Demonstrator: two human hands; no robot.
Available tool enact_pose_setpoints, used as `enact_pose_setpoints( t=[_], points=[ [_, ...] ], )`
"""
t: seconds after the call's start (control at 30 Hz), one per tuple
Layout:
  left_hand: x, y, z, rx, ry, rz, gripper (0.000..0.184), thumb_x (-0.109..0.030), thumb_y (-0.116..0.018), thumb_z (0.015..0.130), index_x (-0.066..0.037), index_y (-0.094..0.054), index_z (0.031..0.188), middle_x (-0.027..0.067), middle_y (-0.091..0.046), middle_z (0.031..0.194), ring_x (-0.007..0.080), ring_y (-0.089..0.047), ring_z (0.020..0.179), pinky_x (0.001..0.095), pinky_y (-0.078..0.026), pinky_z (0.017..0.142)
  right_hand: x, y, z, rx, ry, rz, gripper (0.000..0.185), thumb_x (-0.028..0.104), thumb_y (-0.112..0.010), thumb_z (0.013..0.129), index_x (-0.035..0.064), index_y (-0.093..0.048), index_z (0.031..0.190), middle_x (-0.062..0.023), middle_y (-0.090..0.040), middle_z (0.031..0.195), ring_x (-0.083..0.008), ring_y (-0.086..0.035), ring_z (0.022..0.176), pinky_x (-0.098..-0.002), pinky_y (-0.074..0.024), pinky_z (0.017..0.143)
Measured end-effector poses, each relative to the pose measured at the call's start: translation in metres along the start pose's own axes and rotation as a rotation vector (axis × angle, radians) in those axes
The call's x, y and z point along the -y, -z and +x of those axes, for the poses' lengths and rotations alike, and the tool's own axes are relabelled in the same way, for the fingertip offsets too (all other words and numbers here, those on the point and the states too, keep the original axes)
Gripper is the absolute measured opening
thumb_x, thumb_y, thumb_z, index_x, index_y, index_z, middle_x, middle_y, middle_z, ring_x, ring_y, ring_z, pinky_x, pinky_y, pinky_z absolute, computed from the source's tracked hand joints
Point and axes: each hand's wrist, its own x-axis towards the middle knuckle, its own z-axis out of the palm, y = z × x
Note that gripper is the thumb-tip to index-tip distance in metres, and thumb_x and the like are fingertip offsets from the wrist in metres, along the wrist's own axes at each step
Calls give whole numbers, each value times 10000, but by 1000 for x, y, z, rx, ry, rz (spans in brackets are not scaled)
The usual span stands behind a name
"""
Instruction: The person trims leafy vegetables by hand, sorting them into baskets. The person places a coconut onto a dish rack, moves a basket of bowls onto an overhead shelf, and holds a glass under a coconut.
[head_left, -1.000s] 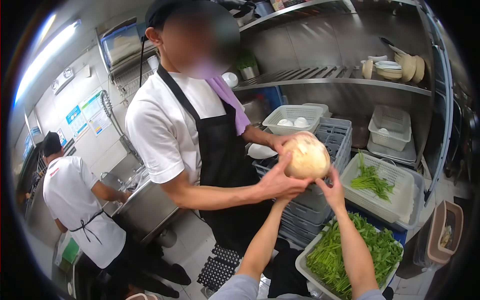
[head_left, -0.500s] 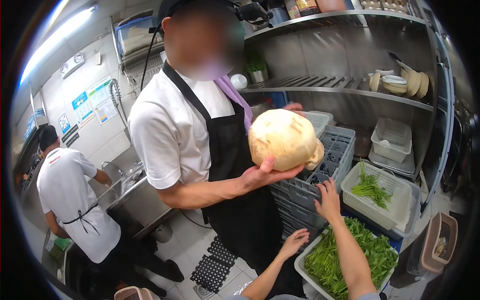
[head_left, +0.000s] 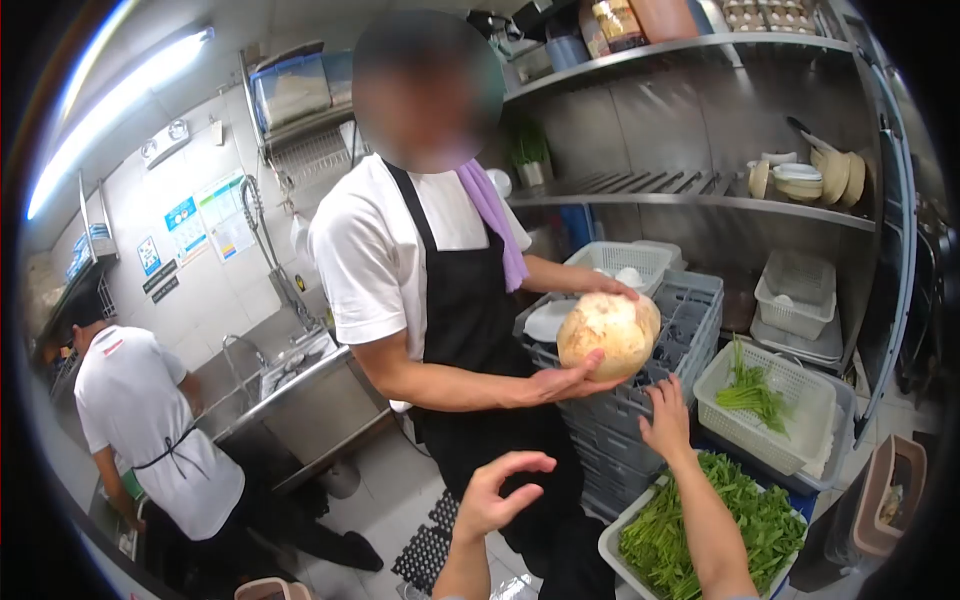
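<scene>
A co-worker in a white shirt and black apron (head_left: pixel 465 300) holds a large, pale round root vegetable (head_left: pixel 612 335), which looks like a jicama, in both hands. My left hand (head_left: pixel 503 493) is raised in front of the apron, palm turned inward, with thumb and fingers curved apart and nothing in them. Just below the root vegetable, apart from it, my right hand (head_left: pixel 668 420) reaches up with spread fingers, near the grey dish racks (head_left: pixel 690 318). Under my right forearm stands a tub (head_left: pixel 612 545) heaped with leafy greens (head_left: pixel 705 530).
Behind the greens sits a white basket (head_left: pixel 812 425) with some green stems. A brown bin (head_left: pixel 893 490) stands at the right. Steel shelves (head_left: pixel 700 200) hold bowls and jars. At the left, another person (head_left: pixel 165 420) works by the sink (head_left: pixel 290 385).
The co-worker has drawn the root vegetable back and lower, now with both hands on it. My left hand has risen and moved left; my right hand stays close to the racks.
</scene>
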Motion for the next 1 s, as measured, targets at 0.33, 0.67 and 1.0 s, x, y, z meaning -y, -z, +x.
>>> enact_pose_setpoints(
  t=[0.33, 0.67, 1.0],
  points=[
    [87, -71, -64, 300, 406, 186, 432, -154, -700, 911, -21, -581, 1304, 130, -687, 1160, 196, -679, 1019, 305, -524, 902, 0, 3, 1, 23, -9, 42, 610, 133, -777, 711, 117, -524, 1266, -132, -438, 1351, -372, -285, 1416, -490, -424, 998],
    [76, -70, 24, 183, 340, 31, 681, -74, -651, 937, -21, -292, 1513, 105, -688, 1037, 141, -651, 935, 279, -525, 823, 4, 5, 4, 66, -26, 4, 664, 120, -774, 716, 122, -476, 1309, -127, -405, 1399, -346, -251, 1444, -498, -428, 999],
    [114, -122, -31, 376, 419, -20, 390, -157, -641, 959, -36, -578, 1324, 106, -700, 1062, 152, -660, 988, 303, -515, 908, 3, 7, 6, 115, -49, 18, 722, 102, -805, 682, 98, -461, 1317, -163, -369, 1413, -393, -218, 1450, -499, -431, 997]
  ],
)
